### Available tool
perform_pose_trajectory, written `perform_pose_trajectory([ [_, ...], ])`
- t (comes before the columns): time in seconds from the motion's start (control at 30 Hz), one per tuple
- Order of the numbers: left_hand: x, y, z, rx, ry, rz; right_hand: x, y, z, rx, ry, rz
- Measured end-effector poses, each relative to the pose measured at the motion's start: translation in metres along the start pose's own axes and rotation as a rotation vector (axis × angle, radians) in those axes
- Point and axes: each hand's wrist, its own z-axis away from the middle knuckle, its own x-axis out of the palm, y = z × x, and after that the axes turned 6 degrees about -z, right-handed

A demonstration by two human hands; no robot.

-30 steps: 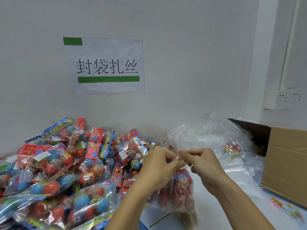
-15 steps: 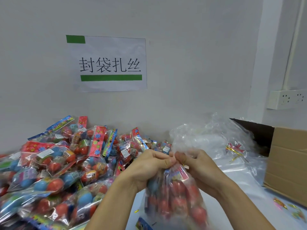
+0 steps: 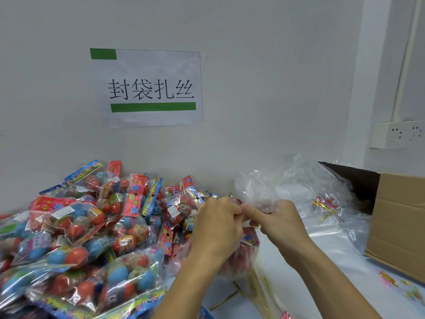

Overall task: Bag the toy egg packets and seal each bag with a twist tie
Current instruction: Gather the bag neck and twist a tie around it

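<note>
Near the middle of the white tabletop (image 3: 322, 268), both hands meet at the gathered neck of a clear plastic bag filled with red toy egg packets (image 3: 241, 256). The left hand (image 3: 218, 226) has its fingers curled round the neck from the left, and the right hand (image 3: 278, 222) pinches the same neck from the right, the two thumbs nearly touching. A twist tie cannot be made out between the fingers because of blur. The bag hangs below the hands with its bottom near the tabletop. To the left lies a big heap of colourful toy egg packets (image 3: 92, 226). Behind the hands sits a crumpled pile of empty clear bags (image 3: 299, 185), with gold twist ties (image 3: 326, 206) on it. At the right stands an open brown cardboard box (image 3: 397, 222). Loose gold ties (image 3: 224, 300) lie below the bag.
</note>
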Motion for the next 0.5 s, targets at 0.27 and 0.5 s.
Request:
perform_pose_trajectory([
  [0.27, -0.033, -0.025, -0.005, -0.306, -0.518, 0.864, 0.001, -0.005, 0.005, -0.168, -0.217, -0.144],
  [0.5, -0.042, -0.03, -0.003, -0.499, -0.635, 1.139, 0.013, 0.001, 0.007, -0.017, -0.282, -0.372],
])
